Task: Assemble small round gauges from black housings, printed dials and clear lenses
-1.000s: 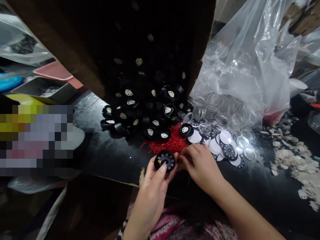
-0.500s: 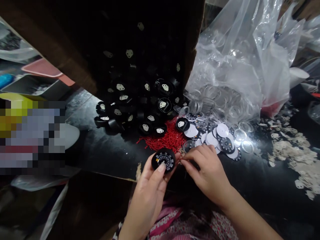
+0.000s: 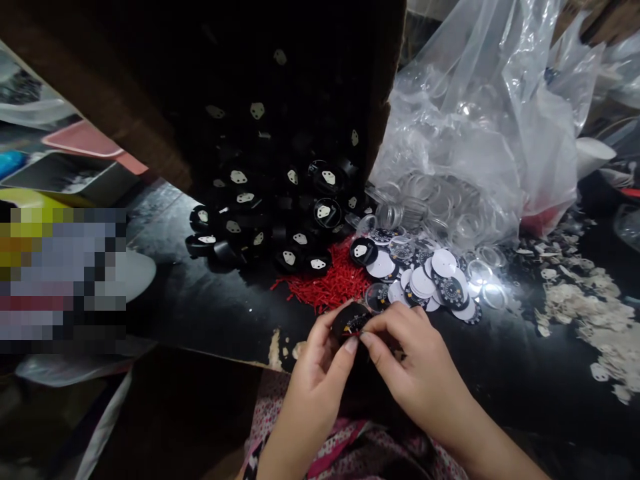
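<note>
My left hand point(image 3: 320, 363) is closed round a round black gauge point(image 3: 349, 321), a dark housing with a printed dial. The gauge is tilted, its dial turned toward me and to the right. My right hand point(image 3: 407, 350) pinches a thin red pointer at the dial's near edge; fingertips hide most of it. Beyond the hands lies a heap of red pointers point(image 3: 327, 283). Right of that heap are loose dial discs point(image 3: 423, 283), some white side up, others black side up. Clear round covers point(image 3: 400, 213) are piled behind the discs.
A large cardboard box point(image 3: 165, 143) lies open toward me, with several black housings point(image 3: 325, 213) in and before it. A clear plastic bag point(image 3: 465, 127) stands behind the covers. Pale flat plates point(image 3: 583, 300) are heaped at right. A grey bin point(image 3: 75, 177) stands at left.
My left hand has tipped the gauge and moved it right and slightly down. My right hand's fingertips have come from beside the gauge to its dial.
</note>
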`<action>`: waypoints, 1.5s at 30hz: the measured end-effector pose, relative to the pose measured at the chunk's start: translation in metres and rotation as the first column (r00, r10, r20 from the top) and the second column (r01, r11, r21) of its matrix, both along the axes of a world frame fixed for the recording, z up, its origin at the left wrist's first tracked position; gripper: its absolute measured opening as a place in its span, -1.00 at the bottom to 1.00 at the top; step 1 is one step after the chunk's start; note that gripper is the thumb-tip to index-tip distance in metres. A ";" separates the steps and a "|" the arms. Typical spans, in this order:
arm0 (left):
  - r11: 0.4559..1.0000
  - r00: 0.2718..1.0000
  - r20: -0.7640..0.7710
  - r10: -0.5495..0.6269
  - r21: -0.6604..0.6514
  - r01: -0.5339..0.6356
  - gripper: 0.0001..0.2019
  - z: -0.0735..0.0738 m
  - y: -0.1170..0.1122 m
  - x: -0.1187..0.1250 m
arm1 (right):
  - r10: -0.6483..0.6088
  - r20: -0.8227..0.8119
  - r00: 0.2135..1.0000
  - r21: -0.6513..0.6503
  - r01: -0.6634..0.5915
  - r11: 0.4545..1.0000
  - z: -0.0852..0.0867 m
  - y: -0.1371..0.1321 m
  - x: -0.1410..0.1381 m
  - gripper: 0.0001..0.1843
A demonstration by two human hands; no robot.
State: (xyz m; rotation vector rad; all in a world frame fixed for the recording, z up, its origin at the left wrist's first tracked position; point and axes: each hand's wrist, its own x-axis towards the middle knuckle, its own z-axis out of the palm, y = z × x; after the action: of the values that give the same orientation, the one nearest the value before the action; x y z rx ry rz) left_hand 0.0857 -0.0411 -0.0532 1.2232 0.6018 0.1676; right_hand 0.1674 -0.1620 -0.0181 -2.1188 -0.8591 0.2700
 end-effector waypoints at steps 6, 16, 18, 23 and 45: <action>0.996 1.000 0.026 0.011 0.085 -0.013 -0.78 0.006 0.003 -0.003 | 0.006 -0.058 0.998 0.053 -0.003 0.999 0.001 -0.001 -0.002 -0.85; 0.937 1.000 -0.029 0.005 0.348 0.006 -0.71 0.004 0.009 -0.014 | -0.017 -0.074 0.997 0.026 0.019 0.999 0.001 0.002 -0.012 -0.78; 0.945 0.999 -0.045 -0.025 0.325 0.039 -0.73 0.003 0.011 -0.012 | -0.012 -0.071 0.997 -0.017 0.011 1.000 0.000 0.001 -0.010 -0.75; 0.994 0.992 -0.065 -0.105 -0.020 0.104 -0.65 0.000 0.017 -0.005 | 0.074 0.119 0.990 -0.024 -0.072 0.997 -0.003 -0.002 -0.001 -0.93; 0.908 0.998 -0.067 0.002 -0.418 -0.030 -0.69 -0.014 -0.014 0.000 | -0.109 0.496 0.861 -0.378 0.327 0.866 -0.009 -0.031 0.095 -0.78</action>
State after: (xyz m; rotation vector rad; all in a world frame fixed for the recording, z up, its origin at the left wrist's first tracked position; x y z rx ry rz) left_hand 0.0857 -0.0555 -0.0673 0.8079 0.6652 0.0076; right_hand 0.2627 -0.1932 -0.0272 -2.7666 -0.8557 -0.1954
